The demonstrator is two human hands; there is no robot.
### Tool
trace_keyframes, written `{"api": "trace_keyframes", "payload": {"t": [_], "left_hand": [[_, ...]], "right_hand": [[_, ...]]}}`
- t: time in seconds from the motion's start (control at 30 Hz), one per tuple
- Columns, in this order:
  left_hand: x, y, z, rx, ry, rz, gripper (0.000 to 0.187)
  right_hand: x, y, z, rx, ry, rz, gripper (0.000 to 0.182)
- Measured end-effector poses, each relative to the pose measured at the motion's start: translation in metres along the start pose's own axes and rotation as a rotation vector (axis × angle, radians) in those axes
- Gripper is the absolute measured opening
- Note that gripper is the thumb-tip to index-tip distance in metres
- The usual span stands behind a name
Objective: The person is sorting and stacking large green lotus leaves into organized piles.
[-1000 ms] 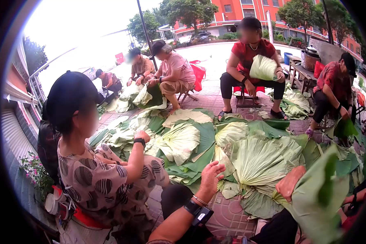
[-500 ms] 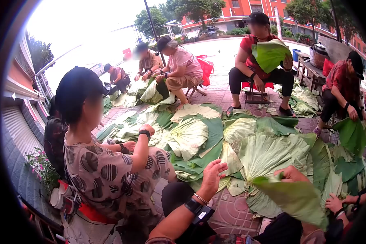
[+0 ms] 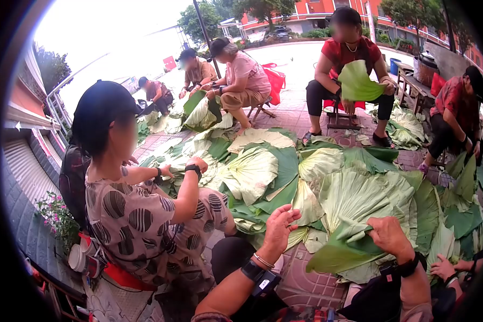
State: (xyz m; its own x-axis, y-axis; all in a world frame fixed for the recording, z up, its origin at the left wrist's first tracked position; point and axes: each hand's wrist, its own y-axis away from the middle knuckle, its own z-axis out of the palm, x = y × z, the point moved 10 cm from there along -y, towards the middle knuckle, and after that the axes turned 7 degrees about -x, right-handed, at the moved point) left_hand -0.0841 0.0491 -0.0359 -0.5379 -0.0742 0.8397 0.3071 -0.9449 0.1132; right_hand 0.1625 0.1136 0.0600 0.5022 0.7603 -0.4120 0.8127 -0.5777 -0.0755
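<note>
My right hand [image 3: 390, 235] is closed on the edge of a large green lotus leaf [image 3: 342, 253], which hangs down to the left with its upper edge folded over. My left hand [image 3: 280, 228] is raised in front of me, palm turned inward, its fingers loosely bent and apart with nothing between them. Beneath and beyond both hands spreads a heap of lotus leaves [image 3: 362, 196], pale undersides mixed with darker green faces. A gap separates my left hand from the held leaf.
Close on my left sits a person in a patterned shirt [image 3: 129, 214]. A person in red [image 3: 354, 59] faces me across the heap, holding another leaf [image 3: 359, 80]. Other people sit around the leaves. At the lower right are another person's hands [image 3: 444, 268]. White buckets [image 3: 78, 257] stand lower left.
My right hand has swung the leaf from the right toward the left, and the leaf now hangs left of it. My left hand has barely moved. The person in red has lowered their leaf.
</note>
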Motion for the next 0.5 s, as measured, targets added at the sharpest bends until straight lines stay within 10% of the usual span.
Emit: {"api": "trace_keyframes", "payload": {"t": [0.17,0.27,0.37,0.43,0.5], "left_hand": [[0.004,0.002,0.004,-0.004,0.004,0.011,0.026],[0.002,0.002,0.006,-0.007,0.004,0.002,0.026],[0.002,0.001,0.005,0.002,0.005,-0.009,0.027],[0.000,0.002,0.004,0.004,0.009,-0.011,0.027],[0.002,0.002,0.006,-0.007,0.009,0.003,0.027]], "right_hand": [[-0.029,0.024,-0.024,-0.143,-1.706,-0.382,0.017],[-0.027,0.019,-0.018,-0.352,-1.693,-0.540,0.019],[0.046,0.034,0.020,0.285,-1.432,0.196,0.016],[-0.001,0.001,0.007,-0.049,-0.083,0.067,0.011],[-0.018,0.006,-0.003,-0.084,-0.444,-0.027,0.014]]}}
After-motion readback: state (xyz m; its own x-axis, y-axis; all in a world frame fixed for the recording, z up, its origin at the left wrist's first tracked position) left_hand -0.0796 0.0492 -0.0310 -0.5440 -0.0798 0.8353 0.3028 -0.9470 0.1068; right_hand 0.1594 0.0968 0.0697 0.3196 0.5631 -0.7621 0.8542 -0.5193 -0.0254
